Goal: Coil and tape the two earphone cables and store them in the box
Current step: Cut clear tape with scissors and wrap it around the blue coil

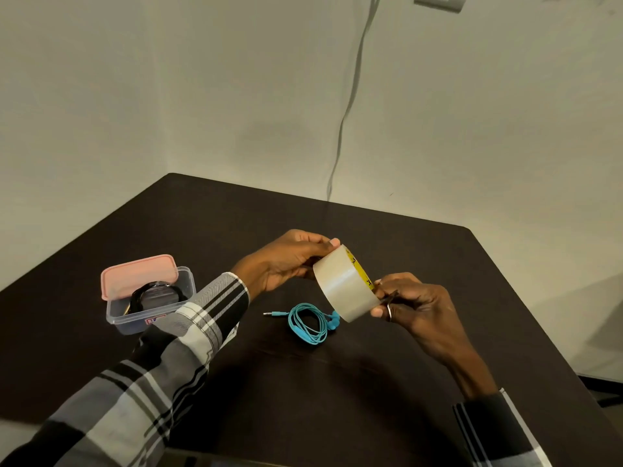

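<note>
Pale walls meet in a corner behind a dark table (371, 382), and a thin grey cord (350, 99) hangs down the wall to the table's far edge. On this table, left of the tape roll, stands a clear plastic box (121, 318); its pink lid (138, 274) leans on the far rim of the box, and a black coiled earphone cable (156, 293) lies inside. Both arms wear sleeves with black, grey and white checks. Above the table the roll of clear tape (344, 284), with a yellow inner core, is held in the air between both hands. The left hand (286, 261) grips the roll's far left side, fingers curled on it. The right hand (414, 305) pinches the near right edge of the roll with thumb and fingertips, and also holds something thin and dark which I cannot identify. Just under the roll, on the table, lies the blue earphone cable (308, 321), coiled, its plug pointing toward the box.
</note>
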`<state>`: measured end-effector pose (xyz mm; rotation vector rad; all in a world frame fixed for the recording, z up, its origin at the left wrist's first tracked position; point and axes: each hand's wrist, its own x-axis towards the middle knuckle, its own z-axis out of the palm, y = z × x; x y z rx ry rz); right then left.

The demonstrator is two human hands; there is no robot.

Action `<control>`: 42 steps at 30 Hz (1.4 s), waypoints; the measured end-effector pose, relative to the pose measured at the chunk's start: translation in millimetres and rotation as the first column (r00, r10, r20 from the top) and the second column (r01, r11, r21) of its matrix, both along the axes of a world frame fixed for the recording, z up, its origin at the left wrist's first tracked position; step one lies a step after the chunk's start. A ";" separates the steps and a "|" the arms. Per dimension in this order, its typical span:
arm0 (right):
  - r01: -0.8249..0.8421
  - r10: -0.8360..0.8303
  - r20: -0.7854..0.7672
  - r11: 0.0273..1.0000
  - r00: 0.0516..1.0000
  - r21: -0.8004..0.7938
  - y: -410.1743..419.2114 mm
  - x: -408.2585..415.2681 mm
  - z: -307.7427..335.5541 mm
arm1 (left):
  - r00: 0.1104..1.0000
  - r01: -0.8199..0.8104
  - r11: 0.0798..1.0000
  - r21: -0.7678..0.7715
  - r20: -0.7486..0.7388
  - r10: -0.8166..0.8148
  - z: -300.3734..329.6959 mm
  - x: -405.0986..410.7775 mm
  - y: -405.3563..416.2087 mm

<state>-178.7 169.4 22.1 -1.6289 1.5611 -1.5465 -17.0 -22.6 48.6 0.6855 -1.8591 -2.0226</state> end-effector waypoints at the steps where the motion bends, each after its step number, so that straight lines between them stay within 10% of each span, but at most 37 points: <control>1: 0.004 -0.004 -0.003 1.000 1.000 0.005 -0.5 0.2 -1.0 | 1.000 -0.004 1.000 -0.005 0.001 0.004 -1.1 0.3 -0.4; 16: 0.098 -0.097 -0.267 0.995 0.959 -0.010 -2.4 -15.0 -11.9 | 0.996 -0.068 0.998 0.004 -0.054 0.068 -5.0 4.7 2.1; 27: 0.178 -0.195 -0.615 0.980 0.764 -0.090 -0.8 -30.9 -24.2 | 0.998 -0.002 0.999 -0.043 -0.059 0.000 -10.4 -7.6 32.0; 32: 0.250 -0.247 -0.068 0.967 0.967 0.043 -0.6 -10.9 -12.1 | 0.969 -0.244 0.938 -0.248 -0.105 0.224 -23.0 -21.3 49.4; 42: 0.254 -0.342 0.404 0.933 0.848 0.257 -19.4 19.4 -4.8 | 0.956 -0.275 0.756 -0.594 -0.089 0.279 -37.8 -31.2 83.2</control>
